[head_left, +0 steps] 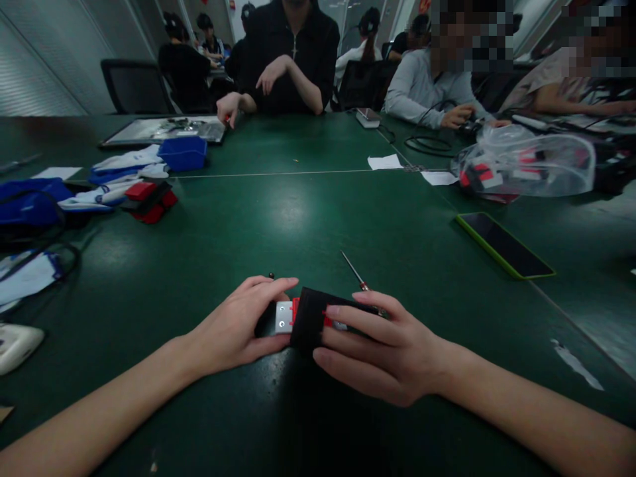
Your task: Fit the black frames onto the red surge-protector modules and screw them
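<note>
both hands grip one small black block (309, 319) on the green table (318, 212). the left hand (237, 328) closes narrowly round its end, where a silver plate (283, 317) with red tabs protrudes; the right hand (382, 348) lies over the other end, fingers nearly flat. a thin screwdriver (354, 270) lies just beyond the right hand, a tiny dark screw (271, 275) just beyond the left. judged best practice: keep the block pressed to the table and the plate square. a phone (503, 244) lies well off to the right.
</note>
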`<state>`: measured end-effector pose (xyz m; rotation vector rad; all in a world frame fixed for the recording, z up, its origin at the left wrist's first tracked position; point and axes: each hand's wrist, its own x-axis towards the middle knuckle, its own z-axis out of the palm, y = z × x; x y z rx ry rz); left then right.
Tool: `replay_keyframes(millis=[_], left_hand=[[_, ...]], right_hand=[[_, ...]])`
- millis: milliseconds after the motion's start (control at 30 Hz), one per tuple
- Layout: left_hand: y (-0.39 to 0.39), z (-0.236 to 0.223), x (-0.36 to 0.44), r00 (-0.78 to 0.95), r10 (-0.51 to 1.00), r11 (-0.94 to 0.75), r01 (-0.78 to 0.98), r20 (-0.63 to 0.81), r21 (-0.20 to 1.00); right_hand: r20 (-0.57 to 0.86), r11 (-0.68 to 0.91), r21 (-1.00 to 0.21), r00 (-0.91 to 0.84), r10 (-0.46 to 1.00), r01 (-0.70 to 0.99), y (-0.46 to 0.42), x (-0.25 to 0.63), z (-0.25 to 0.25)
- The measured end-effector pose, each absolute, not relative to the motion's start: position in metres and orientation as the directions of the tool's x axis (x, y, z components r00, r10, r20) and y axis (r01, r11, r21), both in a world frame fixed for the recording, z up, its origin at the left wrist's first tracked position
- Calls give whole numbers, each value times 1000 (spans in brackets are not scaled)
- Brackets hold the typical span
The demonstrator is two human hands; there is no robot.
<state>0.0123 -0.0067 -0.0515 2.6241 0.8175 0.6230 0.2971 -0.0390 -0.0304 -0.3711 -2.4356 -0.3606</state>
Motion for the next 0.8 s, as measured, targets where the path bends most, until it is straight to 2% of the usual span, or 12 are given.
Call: replay_keyframes(millis=[233,533,800], left_hand=[[-7,-54,10,711,666,-709,511,225,487],[-6,-56,10,709,674,-683,494,206,538],[-7,-54,9,718,660,-716,511,221,475]], right_hand=[[655,892,231,-740,153,389,-35,296,-37],[519,943,146,-835,184,299,-30,290,-45],[577,969,26,-795,185,244,-30,286,-45]])
